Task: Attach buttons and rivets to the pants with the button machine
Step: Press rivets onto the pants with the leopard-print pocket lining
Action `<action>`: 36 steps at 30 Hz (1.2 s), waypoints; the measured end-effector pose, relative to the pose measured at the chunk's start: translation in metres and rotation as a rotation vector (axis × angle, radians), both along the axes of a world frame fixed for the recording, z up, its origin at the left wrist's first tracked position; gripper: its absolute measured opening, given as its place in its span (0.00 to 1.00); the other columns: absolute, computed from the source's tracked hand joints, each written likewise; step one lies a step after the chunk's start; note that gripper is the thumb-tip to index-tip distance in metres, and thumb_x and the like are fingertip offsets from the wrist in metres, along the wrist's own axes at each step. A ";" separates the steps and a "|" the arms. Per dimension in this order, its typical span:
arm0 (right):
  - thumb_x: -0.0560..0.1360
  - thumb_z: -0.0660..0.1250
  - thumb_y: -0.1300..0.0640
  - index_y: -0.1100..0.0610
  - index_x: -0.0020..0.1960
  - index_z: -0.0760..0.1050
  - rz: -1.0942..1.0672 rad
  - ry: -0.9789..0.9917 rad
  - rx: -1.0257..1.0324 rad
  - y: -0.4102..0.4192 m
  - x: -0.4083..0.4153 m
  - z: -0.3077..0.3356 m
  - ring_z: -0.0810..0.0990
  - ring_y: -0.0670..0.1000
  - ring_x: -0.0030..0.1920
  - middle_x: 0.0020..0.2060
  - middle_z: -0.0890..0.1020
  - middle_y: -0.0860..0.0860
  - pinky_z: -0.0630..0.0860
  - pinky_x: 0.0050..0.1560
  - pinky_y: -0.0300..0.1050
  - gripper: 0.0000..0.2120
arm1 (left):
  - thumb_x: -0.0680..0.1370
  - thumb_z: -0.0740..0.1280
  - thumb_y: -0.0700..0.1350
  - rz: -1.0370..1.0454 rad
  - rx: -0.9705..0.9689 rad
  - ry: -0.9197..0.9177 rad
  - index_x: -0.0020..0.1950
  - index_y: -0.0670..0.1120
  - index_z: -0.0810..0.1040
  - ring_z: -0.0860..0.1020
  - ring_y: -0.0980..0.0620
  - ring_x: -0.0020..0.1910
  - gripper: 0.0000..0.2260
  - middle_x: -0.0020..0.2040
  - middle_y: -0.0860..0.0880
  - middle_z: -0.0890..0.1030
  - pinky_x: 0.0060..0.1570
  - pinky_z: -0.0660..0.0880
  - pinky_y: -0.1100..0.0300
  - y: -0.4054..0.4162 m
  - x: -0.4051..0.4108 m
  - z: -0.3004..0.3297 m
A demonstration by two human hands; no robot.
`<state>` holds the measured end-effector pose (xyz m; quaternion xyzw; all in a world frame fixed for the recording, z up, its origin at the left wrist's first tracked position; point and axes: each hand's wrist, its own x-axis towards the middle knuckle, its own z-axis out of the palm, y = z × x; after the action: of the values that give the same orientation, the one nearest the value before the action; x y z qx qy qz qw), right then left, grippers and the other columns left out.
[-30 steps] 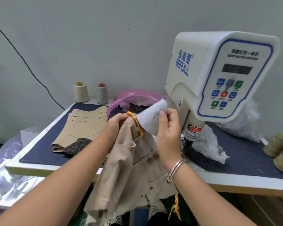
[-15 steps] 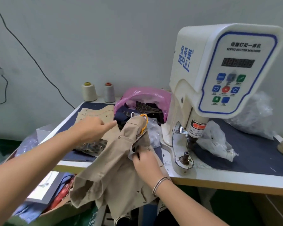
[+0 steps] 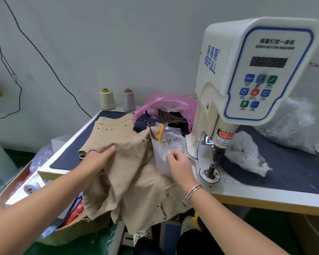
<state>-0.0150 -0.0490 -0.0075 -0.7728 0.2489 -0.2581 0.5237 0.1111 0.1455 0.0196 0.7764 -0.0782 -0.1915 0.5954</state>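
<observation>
Pants, beige, draped over the near edge of the counter and hanging down toward my knees, small metal rivets showing along the lower seams. My left hand lies on the upper left part of the cloth, fingers fairly straight and pressing the fabric flat against the counter edge. My right hand, a metal bangle on its wrist, has fingers curled and pinches the pale pocket lining turned out at the waistband; a yellow tag string sticks up just above that lining. Button machine, white with a blue-edged control panel, stands on the counter just to the right of my right hand; its lower die post rises from a round base plate near my right wrist, apart from the cloth. A second beige pair lies flat on the dark mat behind my left hand. Pink plastic bag of dark scraps sits behind the pants, beside the machine column. Two thread cones stand at the far counter edge by the wall. Clear plastic bags lie to the right of the machine
</observation>
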 end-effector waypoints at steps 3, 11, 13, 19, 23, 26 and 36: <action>0.76 0.61 0.61 0.53 0.33 0.63 -0.062 -0.087 0.017 -0.008 -0.011 0.007 0.62 0.44 0.29 0.26 0.65 0.44 0.60 0.31 0.38 0.15 | 0.80 0.63 0.50 0.097 -0.445 0.244 0.55 0.48 0.79 0.83 0.54 0.40 0.09 0.44 0.51 0.85 0.36 0.79 0.61 -0.014 0.013 0.021; 0.71 0.68 0.64 0.63 0.48 0.78 0.169 -0.463 -0.398 0.037 0.003 0.052 0.80 0.49 0.54 0.49 0.83 0.46 0.70 0.59 0.37 0.06 | 0.81 0.58 0.47 -0.021 -0.440 0.392 0.49 0.45 0.80 0.84 0.52 0.35 0.12 0.38 0.49 0.85 0.30 0.80 0.59 -0.008 0.027 0.048; 0.68 0.69 0.65 0.63 0.42 0.75 0.399 -0.341 -0.789 0.059 0.017 0.044 0.74 0.58 0.65 0.63 0.77 0.57 0.63 0.67 0.59 0.04 | 0.80 0.58 0.55 -0.098 -0.382 0.430 0.50 0.43 0.83 0.85 0.47 0.37 0.20 0.42 0.45 0.86 0.32 0.81 0.53 -0.001 0.031 0.055; 0.76 0.65 0.51 0.55 0.53 0.78 0.706 0.005 -0.895 0.078 0.035 0.028 0.54 0.51 0.76 0.73 0.65 0.52 0.47 0.71 0.69 0.10 | 0.76 0.69 0.50 -0.370 -0.055 0.148 0.55 0.44 0.83 0.83 0.44 0.47 0.12 0.54 0.39 0.83 0.44 0.80 0.51 0.015 0.023 0.055; 0.74 0.67 0.62 0.58 0.53 0.81 0.539 -0.320 -0.673 0.060 0.021 0.061 0.71 0.52 0.67 0.64 0.76 0.54 0.61 0.69 0.61 0.10 | 0.79 0.63 0.42 -0.384 -0.124 0.080 0.56 0.42 0.80 0.83 0.45 0.50 0.10 0.54 0.39 0.83 0.47 0.79 0.53 0.013 0.016 0.057; 0.70 0.63 0.71 0.57 0.63 0.75 0.566 -0.354 -0.559 0.040 0.016 0.108 0.66 0.50 0.71 0.70 0.70 0.52 0.57 0.72 0.62 0.24 | 0.76 0.65 0.43 -0.704 -0.063 0.135 0.59 0.43 0.79 0.81 0.45 0.56 0.13 0.57 0.42 0.83 0.48 0.80 0.57 0.009 0.006 0.081; 0.72 0.73 0.56 0.57 0.44 0.74 0.894 0.118 -0.524 0.005 -0.028 0.154 0.74 0.48 0.45 0.44 0.75 0.52 0.71 0.51 0.45 0.09 | 0.78 0.60 0.40 -1.466 0.330 0.112 0.43 0.58 0.83 0.80 0.59 0.44 0.16 0.42 0.58 0.83 0.48 0.75 0.64 -0.024 -0.033 0.137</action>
<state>-0.0435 -0.0441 0.1469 -0.9219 -0.1494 -0.0189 0.3570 0.0777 0.1215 0.1563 0.5935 -0.5150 -0.5871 0.1945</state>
